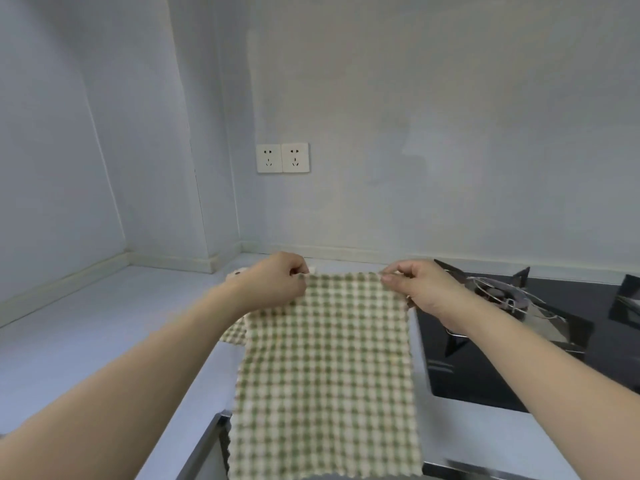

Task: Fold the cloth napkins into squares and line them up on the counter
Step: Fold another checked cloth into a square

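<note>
A green-and-cream checked napkin [325, 368] hangs spread out in front of me, over the counter's front edge. My left hand [277, 285] pinches its top left corner. My right hand [419, 289] pinches its top right corner. Both hands are raised above the pale counter [104, 334]. A second checked napkin [233, 332] lies on the counter behind my left forearm, mostly hidden by the arm and the held napkin.
A black glass gas hob [502, 358] with a metal burner stand [502, 296] sits right of the napkin. A double wall socket [282, 158] is on the back wall. The counter runs left into a corner.
</note>
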`<state>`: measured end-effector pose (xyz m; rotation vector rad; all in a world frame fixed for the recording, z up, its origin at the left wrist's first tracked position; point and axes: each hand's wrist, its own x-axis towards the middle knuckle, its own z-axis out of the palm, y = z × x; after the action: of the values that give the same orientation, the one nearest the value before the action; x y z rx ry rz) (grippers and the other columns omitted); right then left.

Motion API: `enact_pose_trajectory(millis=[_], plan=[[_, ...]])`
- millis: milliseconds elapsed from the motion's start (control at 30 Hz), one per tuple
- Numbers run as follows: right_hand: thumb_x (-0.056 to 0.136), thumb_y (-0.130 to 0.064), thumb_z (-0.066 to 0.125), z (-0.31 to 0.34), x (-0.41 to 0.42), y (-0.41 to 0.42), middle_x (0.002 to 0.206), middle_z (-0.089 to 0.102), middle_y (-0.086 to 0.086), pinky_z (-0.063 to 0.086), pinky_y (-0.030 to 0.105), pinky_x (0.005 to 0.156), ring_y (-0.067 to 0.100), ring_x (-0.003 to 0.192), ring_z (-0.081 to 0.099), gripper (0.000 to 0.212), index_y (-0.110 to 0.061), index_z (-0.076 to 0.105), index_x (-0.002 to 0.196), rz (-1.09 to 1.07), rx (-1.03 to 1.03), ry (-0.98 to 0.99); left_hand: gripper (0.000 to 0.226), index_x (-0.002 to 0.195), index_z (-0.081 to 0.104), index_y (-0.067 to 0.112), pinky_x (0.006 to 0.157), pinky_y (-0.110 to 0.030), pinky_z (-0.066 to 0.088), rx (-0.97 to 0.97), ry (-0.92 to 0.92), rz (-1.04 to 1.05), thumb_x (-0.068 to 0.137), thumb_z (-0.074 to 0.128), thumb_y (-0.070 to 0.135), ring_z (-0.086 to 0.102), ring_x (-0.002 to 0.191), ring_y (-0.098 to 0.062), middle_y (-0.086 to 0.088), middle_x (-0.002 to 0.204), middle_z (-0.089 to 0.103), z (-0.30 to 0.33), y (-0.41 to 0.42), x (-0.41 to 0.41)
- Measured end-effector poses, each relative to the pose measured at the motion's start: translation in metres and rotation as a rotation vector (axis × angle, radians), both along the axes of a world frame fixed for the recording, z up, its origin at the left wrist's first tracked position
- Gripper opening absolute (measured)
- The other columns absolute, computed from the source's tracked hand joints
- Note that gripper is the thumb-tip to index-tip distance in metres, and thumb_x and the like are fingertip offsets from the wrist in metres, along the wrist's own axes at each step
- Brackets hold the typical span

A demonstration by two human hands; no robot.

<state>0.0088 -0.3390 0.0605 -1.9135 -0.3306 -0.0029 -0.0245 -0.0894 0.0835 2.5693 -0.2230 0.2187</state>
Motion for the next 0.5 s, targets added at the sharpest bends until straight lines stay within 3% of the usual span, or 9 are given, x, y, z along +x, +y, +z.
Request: enact_pose_trajectory(millis=[133, 233, 367, 500], plan=[[0.092, -0.007, 0.058, -0.026, 0.041, 0.013, 0.076, 0.063, -0.018, 0.038, 0.007, 0.056, -0.001, 0.068, 0.056, 0.022, -0.023, 0.070, 0.084, -0.154, -0.196, -0.195, 0.007, 0.088, 0.061, 0.019, 0.068, -0.034, 0.048, 0.068, -0.044, 0.046, 0.090, 0.054, 0.017, 0.058, 0.075, -0.022, -0.003, 0.088, 0.064, -0.039, 0.007, 0.049], [0.093, -0.004, 0.050, -0.036, 0.048, 0.017, 0.081, 0.063, -0.019, 0.041, 0.013, 0.063, -0.001, 0.075, 0.058, 0.030, -0.025, 0.071, 0.086, -0.198, -0.316, -0.270, 0.009, 0.092, 0.061, 0.020, 0.076, -0.038, 0.051, 0.104, -0.125, 0.045, 0.090, 0.054, 0.014, 0.058, 0.085, -0.021, 0.003, 0.095, 0.059, -0.052, 0.010, 0.062], [0.091, -0.005, 0.044, -0.057, 0.026, 0.011, 0.100, 0.069, -0.007, 0.051, 0.032, 0.078, 0.014, 0.090, 0.062, 0.031, -0.021, 0.071, 0.097, -0.176, -0.624, -0.344, 0.017, 0.100, 0.062, 0.021, 0.076, -0.032, 0.048, 0.177, -0.213, -0.012, 0.091, 0.051, 0.011, 0.054, 0.087, -0.015, 0.004, 0.101, 0.056, -0.072, 0.009, 0.039], [0.088, -0.008, 0.043, -0.094, -0.005, 0.000, 0.110, 0.068, -0.001, 0.049, 0.033, 0.083, 0.024, 0.102, 0.061, 0.034, -0.024, 0.070, 0.100, -0.143, -0.884, -0.283, 0.022, 0.107, 0.069, 0.022, 0.078, -0.035, 0.050, 0.262, -0.280, -0.211, 0.093, 0.052, 0.023, 0.054, 0.086, -0.013, 0.006, 0.100, 0.059, -0.123, 0.004, -0.004]])
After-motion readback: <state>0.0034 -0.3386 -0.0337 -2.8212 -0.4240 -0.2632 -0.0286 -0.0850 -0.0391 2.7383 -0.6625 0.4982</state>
